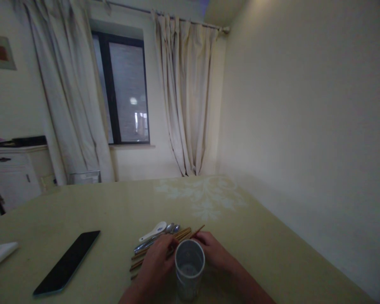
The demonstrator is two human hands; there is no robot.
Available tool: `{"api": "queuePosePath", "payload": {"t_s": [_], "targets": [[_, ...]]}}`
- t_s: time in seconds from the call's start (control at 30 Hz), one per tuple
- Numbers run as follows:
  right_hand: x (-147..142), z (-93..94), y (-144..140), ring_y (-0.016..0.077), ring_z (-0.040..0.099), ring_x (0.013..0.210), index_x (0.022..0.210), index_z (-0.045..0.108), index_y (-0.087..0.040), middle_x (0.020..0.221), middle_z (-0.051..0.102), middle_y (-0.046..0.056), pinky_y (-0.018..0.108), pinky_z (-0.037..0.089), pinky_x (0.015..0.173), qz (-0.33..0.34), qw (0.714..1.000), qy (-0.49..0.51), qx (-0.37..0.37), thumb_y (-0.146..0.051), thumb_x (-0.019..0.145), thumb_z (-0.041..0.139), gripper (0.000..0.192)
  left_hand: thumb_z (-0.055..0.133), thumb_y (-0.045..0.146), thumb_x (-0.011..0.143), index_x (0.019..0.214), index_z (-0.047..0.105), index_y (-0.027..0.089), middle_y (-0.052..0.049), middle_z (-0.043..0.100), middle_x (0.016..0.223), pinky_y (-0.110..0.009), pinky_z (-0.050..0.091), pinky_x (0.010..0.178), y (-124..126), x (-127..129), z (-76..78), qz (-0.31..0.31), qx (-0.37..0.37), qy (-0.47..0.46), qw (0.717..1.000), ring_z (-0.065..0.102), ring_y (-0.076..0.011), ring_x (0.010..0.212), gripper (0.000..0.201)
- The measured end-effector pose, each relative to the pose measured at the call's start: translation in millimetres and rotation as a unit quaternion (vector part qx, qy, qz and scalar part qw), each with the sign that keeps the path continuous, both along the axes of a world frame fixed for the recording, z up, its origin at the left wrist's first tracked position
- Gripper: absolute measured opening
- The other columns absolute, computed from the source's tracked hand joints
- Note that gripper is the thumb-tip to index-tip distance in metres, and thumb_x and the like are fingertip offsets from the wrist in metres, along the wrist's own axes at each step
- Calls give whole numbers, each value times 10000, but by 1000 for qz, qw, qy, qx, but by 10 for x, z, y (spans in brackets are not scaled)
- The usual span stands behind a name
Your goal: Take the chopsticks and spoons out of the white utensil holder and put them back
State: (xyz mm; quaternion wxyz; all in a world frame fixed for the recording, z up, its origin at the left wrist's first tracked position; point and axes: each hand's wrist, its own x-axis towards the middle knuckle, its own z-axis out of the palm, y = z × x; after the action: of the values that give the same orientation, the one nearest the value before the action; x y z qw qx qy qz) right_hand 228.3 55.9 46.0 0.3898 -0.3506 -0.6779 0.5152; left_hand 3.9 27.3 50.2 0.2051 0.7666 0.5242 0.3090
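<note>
Chopsticks [180,234] lie in a loose brown bundle on the tabletop [272,236], just behind a grey cup [189,270], running near-left to far-right. Left hand [156,264] rests on the near end of the bundle, fingers curled over it; whether it pinches any is hard to tell. Right hand [213,249] sits just right of the cup, fingers closed on one reddish stick [198,231] that pokes out far-right.

Judgement: best to square the tips together and take them as one set, keeping wrists clear of the cup rim so it doesn't tip.

Sticks look thin, wooden, slightly fanned, ends uneven.

White spoon [153,232] and metal spoons [169,230] touch the bundle's far-left side. Black phone [68,261] lies well left; a white folded cloth [0,253] at the left edge.
</note>
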Motion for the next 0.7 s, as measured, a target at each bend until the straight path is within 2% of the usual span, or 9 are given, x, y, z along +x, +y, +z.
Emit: {"api": "queuePosePath", "payload": {"t_s": [0.07, 0.13, 0.27, 0.33, 0.4, 0.47, 0.5, 0.57, 0.7], "targets": [[-37, -30, 29, 332, 738, 1010, 1069, 823, -177, 1001, 813, 89, 476, 563, 939, -4, 999, 49, -16, -649, 874, 743, 517, 585, 316, 899, 925, 706, 267, -66, 796, 1025, -361, 562, 855, 8, 32, -25, -9, -7, -42, 999, 717, -265, 959, 133], [-64, -57, 56, 328, 740, 1003, 1030, 821, -175, 984, 815, 91, 471, 565, 929, -24, 996, 82, -29, -691, 822, 779, 558, 573, 335, 918, 976, 734, 284, -65, 807, 1064, -368, 573, 885, 24, 61, -49, -17, -10, -74, 997, 726, -275, 980, 179], [-33, -12, 85, 280, 747, 839, 934, 806, -181, 895, 807, 95, 372, 574, 736, -129, 982, 135, -29, -716, 755, 828, 565, 525, 413, 976, 1096, 748, 272, -77, 798, 1139, -406, 565, 950, 102, 27, -66, -17, 12, -112, 993, 720, -300, 1052, 290], [61, 88, 88, 258, 745, 819, 952, 801, -192, 905, 804, 98, 338, 563, 700, -210, 960, 184, -6, -697, 760, 838, 542, 510, 452, 993, 1084, 747, 259, -82, 790, 1122, -409, 550, 952, 157, -75, -55, 11, 41, -110, 993, 709, -296, 1055, 320], [201, 213, 92, 239, 743, 852, 981, 803, -206, 917, 799, 87, 333, 573, 751, -289, 925, 246, 28, -661, 768, 854, 505, 503, 434, 995, 1021, 740, 249, -76, 783, 1050, -380, 536, 911, 199, -215, -37, 48, 55, -82, 994, 703, -273, 991, 301], [343, 326, 95, 214, 732, 834, 973, 807, -220, 893, 788, 62, 321, 578, 763, -331, 891, 307, 47, -638, 727, 896, 493, 529, 369, 977, 970, 724, 241, -61, 772, 976, -337, 514, 855, 215, -344, -17, 71, 42, -32, 996, 696, -246, 920, 233], [400, 369, 95, 201, 723, 815, 965, 810, -226, 875, 782, 51, 314, 579, 758, -337, 881, 330, 49, -625, 703, 918, 489, 551, 337, 964, 952, 718, 238, -54, 766, 953, -319, 499, 835, 213, -388, -8, 74, 29, -2, 997, 692, -237, 904, 195], [466, 420, 81, 182, 701, 774, 957, 818, -232, 841, 772, 39, 302, 577, 738, -325, 877, 350, 50, -600, 686, 940, 473, 602, 284, 935, 915, 711, 230, -45, 758, 934, -293, 468, 817, 192, -425, 7, 69, 1, 56, 996, 688, -227, 912, 124], [411, 416, -3, 166, 640, 713, 973, 839, -227, 799, 764, 45, 294, 544, 692, -264, 917, 288, 80, -581, 775, 891, 409, 666, 232, 891, 876, 717, 231, -30, 758, 953, -272, 419, 797, 143, -355, 18, 53, -43, 146, 987, 680, -222, 951, 53]]}}
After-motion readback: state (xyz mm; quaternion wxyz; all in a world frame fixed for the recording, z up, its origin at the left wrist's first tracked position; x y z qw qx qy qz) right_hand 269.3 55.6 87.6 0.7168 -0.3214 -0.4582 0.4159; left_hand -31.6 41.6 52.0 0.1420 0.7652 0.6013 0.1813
